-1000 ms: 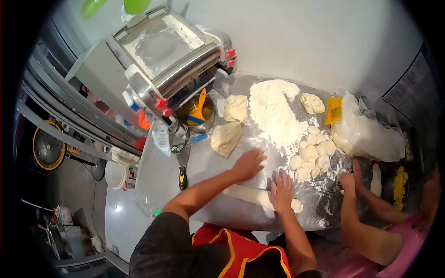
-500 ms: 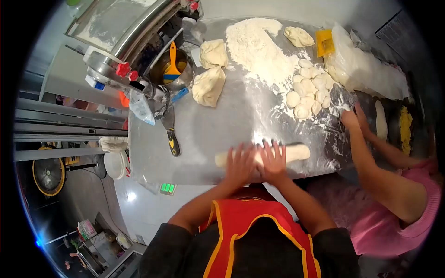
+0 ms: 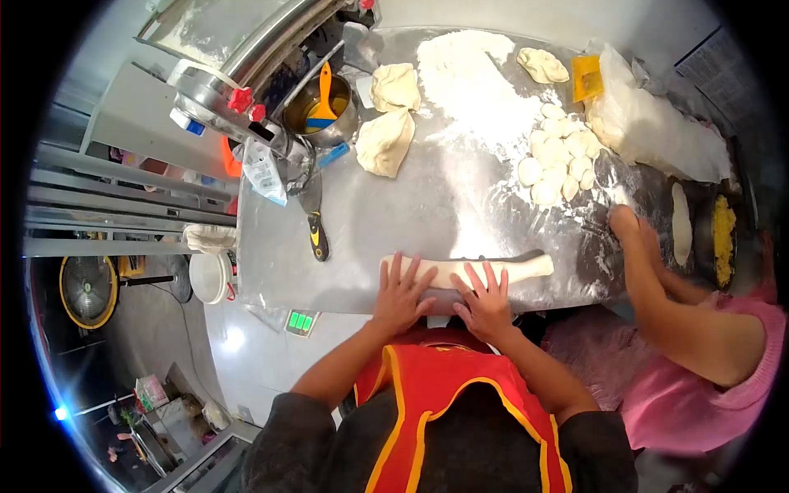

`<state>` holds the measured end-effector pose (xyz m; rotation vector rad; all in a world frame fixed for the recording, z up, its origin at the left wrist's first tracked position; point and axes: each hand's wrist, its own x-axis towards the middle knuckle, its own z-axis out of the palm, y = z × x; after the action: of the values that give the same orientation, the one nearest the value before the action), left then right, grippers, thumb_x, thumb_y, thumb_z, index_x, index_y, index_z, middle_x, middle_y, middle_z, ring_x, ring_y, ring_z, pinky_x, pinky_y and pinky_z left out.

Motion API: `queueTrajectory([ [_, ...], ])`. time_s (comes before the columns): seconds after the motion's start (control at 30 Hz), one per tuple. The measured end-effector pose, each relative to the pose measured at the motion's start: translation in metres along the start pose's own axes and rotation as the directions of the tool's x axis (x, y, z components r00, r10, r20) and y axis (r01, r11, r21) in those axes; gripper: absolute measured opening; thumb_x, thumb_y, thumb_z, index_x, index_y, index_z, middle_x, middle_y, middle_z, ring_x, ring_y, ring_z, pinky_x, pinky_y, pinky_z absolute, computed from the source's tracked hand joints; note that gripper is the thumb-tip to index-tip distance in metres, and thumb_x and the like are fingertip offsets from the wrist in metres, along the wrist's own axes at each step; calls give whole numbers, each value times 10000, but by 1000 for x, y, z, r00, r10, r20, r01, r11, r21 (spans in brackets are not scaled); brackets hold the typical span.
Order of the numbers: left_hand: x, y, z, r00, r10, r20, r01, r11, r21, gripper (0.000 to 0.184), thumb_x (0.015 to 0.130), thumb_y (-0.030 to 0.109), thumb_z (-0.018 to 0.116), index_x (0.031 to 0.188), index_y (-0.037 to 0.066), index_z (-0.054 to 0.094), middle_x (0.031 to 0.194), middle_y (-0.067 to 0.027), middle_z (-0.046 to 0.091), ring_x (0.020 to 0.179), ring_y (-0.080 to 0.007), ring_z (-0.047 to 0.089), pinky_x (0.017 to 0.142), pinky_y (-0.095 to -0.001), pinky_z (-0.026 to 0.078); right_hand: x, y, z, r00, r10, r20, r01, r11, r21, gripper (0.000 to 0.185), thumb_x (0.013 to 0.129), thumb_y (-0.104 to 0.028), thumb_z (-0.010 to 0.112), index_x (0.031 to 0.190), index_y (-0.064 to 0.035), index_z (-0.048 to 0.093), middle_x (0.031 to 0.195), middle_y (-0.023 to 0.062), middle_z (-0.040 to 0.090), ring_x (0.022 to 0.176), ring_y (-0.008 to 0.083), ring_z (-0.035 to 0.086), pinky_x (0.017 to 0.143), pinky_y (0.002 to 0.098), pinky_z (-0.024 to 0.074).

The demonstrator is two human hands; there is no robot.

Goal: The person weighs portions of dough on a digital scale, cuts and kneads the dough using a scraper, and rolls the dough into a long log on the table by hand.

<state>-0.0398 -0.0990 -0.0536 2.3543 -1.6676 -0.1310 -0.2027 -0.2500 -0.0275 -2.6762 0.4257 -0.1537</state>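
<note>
A long roll of dough [image 3: 526, 269] lies sideways near the front edge of the metal table [image 3: 345, 238]. My left hand [image 3: 400, 296] rests flat on its left end, fingers spread. Over the middle of the roll lies my right hand [image 3: 486, 306], its fingers also stretched out and apart. Between the two hands a stretch of the dough shows bare. A scraper [image 3: 318, 237] with a black and yellow handle lies to the left, beyond my left hand.
Two dough lumps [image 3: 385, 143], a flour heap [image 3: 468, 78] and several small dough pieces [image 3: 559, 156] lie farther back. A pot [image 3: 343, 119] holds an orange-handled brush [image 3: 325, 86]. At the right, a co-worker's hands [image 3: 629, 222] work beside a plastic bag [image 3: 649, 123].
My hands have moved apart, the left one shifting left along the dough roll. The roll looks straighter and more of its middle shows. The view has shifted slightly.
</note>
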Motion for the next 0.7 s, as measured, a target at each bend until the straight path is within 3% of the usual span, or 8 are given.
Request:
queueTrajectory([
  [0.07, 3, -7, 8, 999, -14, -53, 14, 1000, 1, 622, 846, 463, 580, 1383, 185, 436, 1445, -175, 343, 1323, -465, 279, 1064, -597, 216, 9, 9, 10, 999, -17, -39, 14, 998, -61, 645, 803, -305, 653, 1394, -218, 411, 1442, 108, 366, 1336, 396, 280, 1067, 633, 150],
  [0.13, 47, -19, 21, 989, -83, -125, 82, 997, -10, 615, 859, 451, 565, 1382, 155, 434, 1432, -195, 357, 1316, -475, 278, 1074, -575, 218, 56, 22, 10, 995, 93, -29, -97, 963, -252, 602, 856, -388, 575, 1402, -199, 405, 1456, 81, 361, 1334, 371, 299, 1060, 641, 175],
  [0.2, 101, -32, 18, 968, -209, -138, 214, 977, 20, 605, 880, 427, 540, 1380, 106, 426, 1408, -211, 387, 1317, -454, 290, 1085, -530, 226, 106, 48, 19, 962, 244, -124, -270, 916, -297, 547, 922, -421, 458, 1405, -169, 398, 1451, 96, 367, 1336, 363, 301, 1060, 633, 181],
  [0.3, 144, -55, 21, 952, -199, -234, 186, 979, -80, 592, 898, 408, 513, 1377, 72, 420, 1397, -209, 407, 1320, -417, 309, 1085, -507, 234, 143, 67, 19, 901, 337, -274, -405, 879, -251, 507, 950, -394, 419, 1401, -164, 400, 1444, 109, 374, 1329, 368, 310, 1058, 623, 192],
  [0.4, 106, -49, 13, 999, -38, 16, 39, 996, -78, 585, 881, 404, 538, 1364, 90, 437, 1385, -189, 421, 1316, -379, 329, 1072, -510, 249, 103, 49, 20, 961, 261, -91, -276, 928, -252, 512, 941, -392, 436, 1399, -165, 397, 1447, 113, 368, 1327, 371, 314, 1065, 616, 181],
  [0.47, 55, -38, 2, 1000, 24, 17, -21, 987, -160, 597, 831, 392, 612, 1339, 118, 460, 1369, -166, 435, 1308, -372, 338, 1069, -499, 260, 53, 21, 6, 991, 136, 7, -131, 964, -231, 560, 904, -402, 505, 1408, -190, 380, 1443, 103, 371, 1323, 364, 324, 1077, 600, 176],
  [0.57, 11, -26, -6, 969, 154, -194, -176, 979, -106, 648, 725, 329, 700, 1288, 87, 492, 1235, -152, 510, 1170, -356, 451, 971, -494, 347, 5, 11, 10, 997, 12, 72, 7, 967, -254, 629, 856, -408, 580, 1412, -205, 369, 1439, 95, 373, 1314, 354, 335, 1084, 584, 183],
  [0.7, 52, -38, -1, 995, 99, -33, -103, 980, -171, 527, 723, 342, 721, 1182, 149, 548, 1086, -107, 553, 1047, -307, 506, 901, -451, 388, 36, 23, -6, 1000, 10, -11, -12, 990, -143, 755, 741, -261, 726, 1402, -172, 371, 1388, 110, 413, 1268, 311, 392, 1084, 513, 240],
])
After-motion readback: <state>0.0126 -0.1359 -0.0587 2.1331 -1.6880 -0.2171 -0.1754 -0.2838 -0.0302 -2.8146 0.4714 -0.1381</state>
